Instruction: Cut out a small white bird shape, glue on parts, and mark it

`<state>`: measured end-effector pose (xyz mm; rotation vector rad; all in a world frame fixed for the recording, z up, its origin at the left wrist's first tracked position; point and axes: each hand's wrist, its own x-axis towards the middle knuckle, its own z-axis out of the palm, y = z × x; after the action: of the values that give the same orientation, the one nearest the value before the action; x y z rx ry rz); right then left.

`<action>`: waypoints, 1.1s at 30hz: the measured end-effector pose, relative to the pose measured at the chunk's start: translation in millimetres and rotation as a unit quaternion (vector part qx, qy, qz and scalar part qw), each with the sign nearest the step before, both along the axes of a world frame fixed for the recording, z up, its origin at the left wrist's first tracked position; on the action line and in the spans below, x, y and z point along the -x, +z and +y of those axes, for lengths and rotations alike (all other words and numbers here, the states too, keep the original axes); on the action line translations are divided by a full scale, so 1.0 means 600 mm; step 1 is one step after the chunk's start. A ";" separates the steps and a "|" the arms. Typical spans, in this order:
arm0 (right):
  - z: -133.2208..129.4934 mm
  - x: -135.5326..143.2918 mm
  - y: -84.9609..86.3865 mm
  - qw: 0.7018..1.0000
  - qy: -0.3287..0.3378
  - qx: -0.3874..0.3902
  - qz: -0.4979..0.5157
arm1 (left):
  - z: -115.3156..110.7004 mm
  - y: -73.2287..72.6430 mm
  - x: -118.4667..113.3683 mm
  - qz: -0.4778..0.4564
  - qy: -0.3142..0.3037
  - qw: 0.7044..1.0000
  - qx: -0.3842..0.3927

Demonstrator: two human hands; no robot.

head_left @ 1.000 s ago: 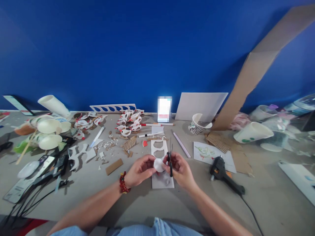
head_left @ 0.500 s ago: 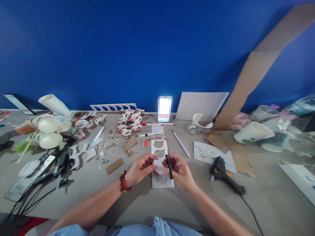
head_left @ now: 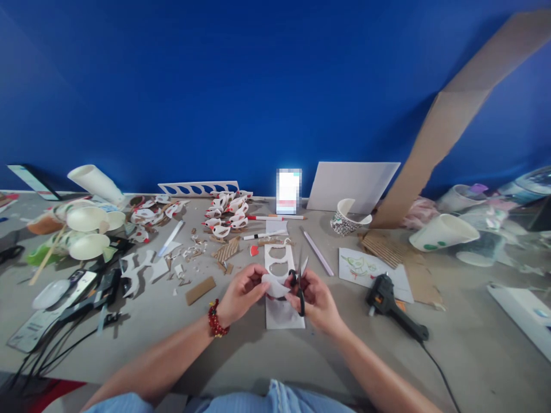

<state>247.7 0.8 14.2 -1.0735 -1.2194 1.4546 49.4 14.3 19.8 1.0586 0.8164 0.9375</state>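
Note:
Between thumb and fingers, my left hand (head_left: 248,291) pinches a small white paper cutout (head_left: 275,286) with a curved edge. My right hand (head_left: 316,301) is closed around the black handles of a pair of scissors (head_left: 301,293). Their blades point away from me and stand slightly apart, to the right of the cutout. Beneath both hands lies a white card strip (head_left: 285,320) on the table, with rounded holes cut through its far part. A small red piece (head_left: 253,250) rests just left of the strip.
Small white-and-red paper birds (head_left: 228,212) are grouped toward the wall. A glue gun (head_left: 394,307) lies to the right, beside a drawing (head_left: 353,265). A lit phone (head_left: 288,191) leans at the back. Paper scraps (head_left: 144,269), cardboard bits (head_left: 200,291) and cables (head_left: 64,338) cover the left.
The scissors' blades have parted, where they were together before. The white cutout has turned and tilted in my left hand, which has shifted slightly left.

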 end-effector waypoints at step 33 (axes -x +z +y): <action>0.003 -0.007 -0.007 0.993 -0.046 -0.025 -0.102 | -0.003 -0.005 0.002 0.052 0.021 0.998 -0.023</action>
<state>251.7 2.9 10.0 -1.2498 -1.3243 1.2615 48.1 12.4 16.9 1.1418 0.9106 0.9469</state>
